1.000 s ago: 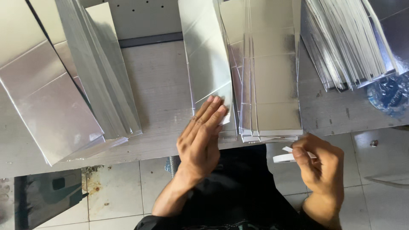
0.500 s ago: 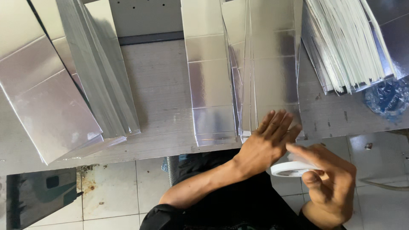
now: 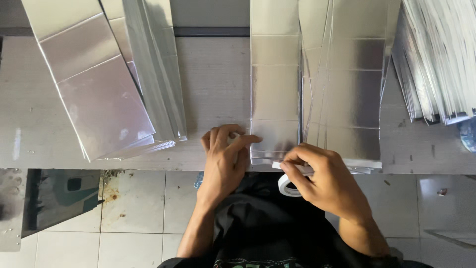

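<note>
A long silver creased sheet [image 3: 274, 84] lies lengthwise on the grey worktable [image 3: 218, 79], its near end at the table's front edge. My left hand [image 3: 225, 159] rests on the table with its fingertips pinching the sheet's near left corner. My right hand [image 3: 325, 181] is at the sheet's near right corner, holding a white roll of tape [image 3: 287, 184] and a short white strip of tape against the sheet's edge.
A stack of similar silver sheets [image 3: 347, 84] lies right beside the worked sheet. Another fanned stack [image 3: 106, 79] sits at the left, and a loose pile of sheets [image 3: 439, 54] at the far right. Tiled floor [image 3: 134, 213] shows below the table edge.
My left hand went right to my right hand, then returned to the sheet's near left corner. My right hand rose from my lap to the sheet's edge with the tape.
</note>
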